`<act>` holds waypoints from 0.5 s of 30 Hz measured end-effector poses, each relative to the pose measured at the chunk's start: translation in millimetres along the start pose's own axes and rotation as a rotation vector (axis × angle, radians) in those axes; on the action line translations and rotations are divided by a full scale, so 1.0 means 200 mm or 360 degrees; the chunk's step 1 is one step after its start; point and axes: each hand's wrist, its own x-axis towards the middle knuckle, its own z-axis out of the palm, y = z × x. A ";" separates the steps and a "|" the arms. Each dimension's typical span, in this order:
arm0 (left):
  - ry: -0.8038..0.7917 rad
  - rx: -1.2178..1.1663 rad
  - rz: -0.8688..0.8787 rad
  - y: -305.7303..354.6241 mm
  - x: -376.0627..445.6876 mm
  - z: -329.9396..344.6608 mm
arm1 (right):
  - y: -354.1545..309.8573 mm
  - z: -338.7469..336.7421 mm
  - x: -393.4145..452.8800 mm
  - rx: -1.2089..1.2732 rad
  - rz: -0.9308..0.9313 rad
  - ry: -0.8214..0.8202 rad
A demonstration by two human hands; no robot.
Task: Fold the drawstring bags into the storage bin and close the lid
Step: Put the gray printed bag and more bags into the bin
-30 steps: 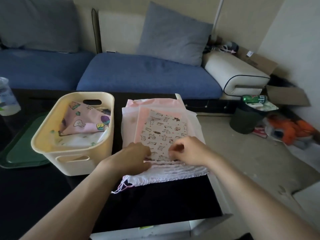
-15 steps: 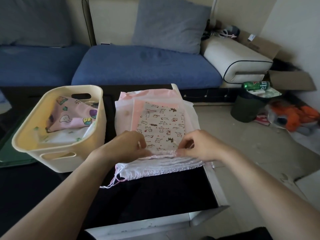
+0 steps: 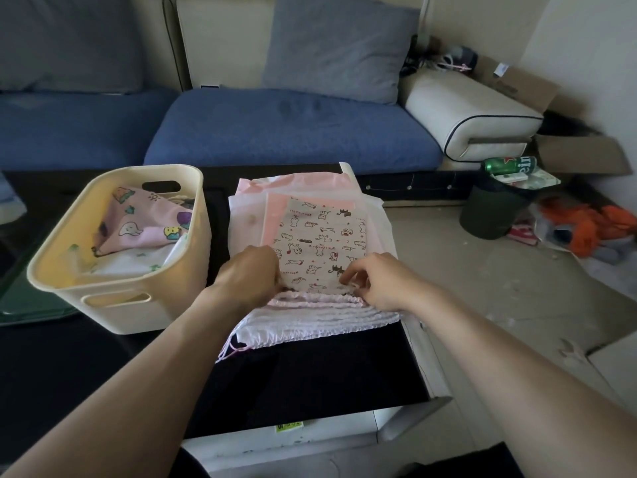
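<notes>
Black and glossy, the table [image 3: 310, 384] lay under our forearms. Our left hand [image 3: 250, 276] and right hand [image 3: 377, 282] pinched the near, gathered edge of the top bag [image 3: 319, 250], pale with small cartoon animals, lying on a stack of pink and white bags [image 3: 310, 319] whose cords [image 3: 229, 350] trailed off the corner. Our knuckles hid the pinched hem. Left of the stack, the cream bin [image 3: 138, 305] held a folded pink bag [image 3: 144, 222]. Beyond stood a blue sofa [image 3: 293, 129].

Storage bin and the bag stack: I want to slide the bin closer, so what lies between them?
In the head view, only bare black tabletop separates the storage bin from the bag stack.
</notes>
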 end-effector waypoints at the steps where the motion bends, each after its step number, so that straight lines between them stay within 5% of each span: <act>1: 0.0041 -0.0074 -0.0021 -0.01 0.00 -0.01 | 0.00 0.00 0.00 0.0020 -0.0003 0.0034; 8: 0.0670 -0.0393 0.0269 0.00 -0.03 -0.10 | 0.05 -0.09 -0.03 0.0399 -0.0064 0.0516; 15: 0.0959 -0.0703 0.0171 0.02 -0.04 -0.12 | 0.12 -0.16 -0.08 0.0915 0.0095 0.0935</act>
